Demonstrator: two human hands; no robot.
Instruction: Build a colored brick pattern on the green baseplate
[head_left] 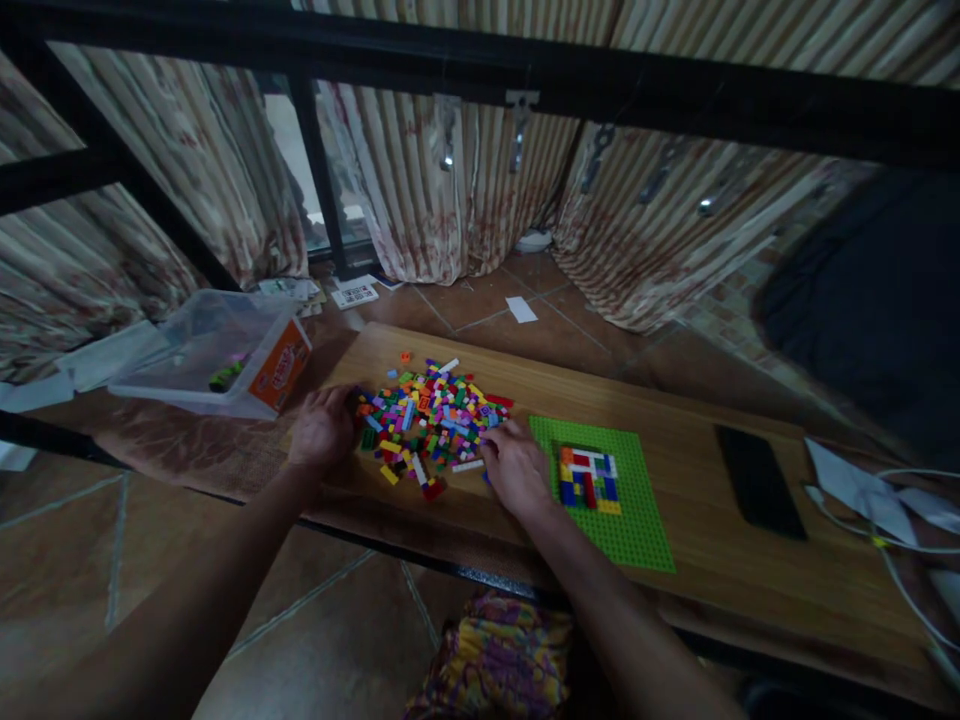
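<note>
A loose pile of small toy building bricks (424,410) in many colours lies on a wooden board. At the pile's left edge rests my left hand (324,428), its fingers curled in; whatever they may hold is hidden. My right hand (517,465) reaches into the right edge of the pile with fingers bent and pressed together, and I cannot make out what is between them. Just right of that hand lies a green studded baseplate (645,500). On it stands a low, roughly square brick build (589,482) in red, white, blue, yellow and orange.
Left of the board (697,440) stands a clear plastic box (187,350) with an orange label and a few green pieces inside. A black phone-like slab (759,480) lies at right, near white cables (900,545) and papers. A dark metal bar (480,60) crosses above; curtains hang behind.
</note>
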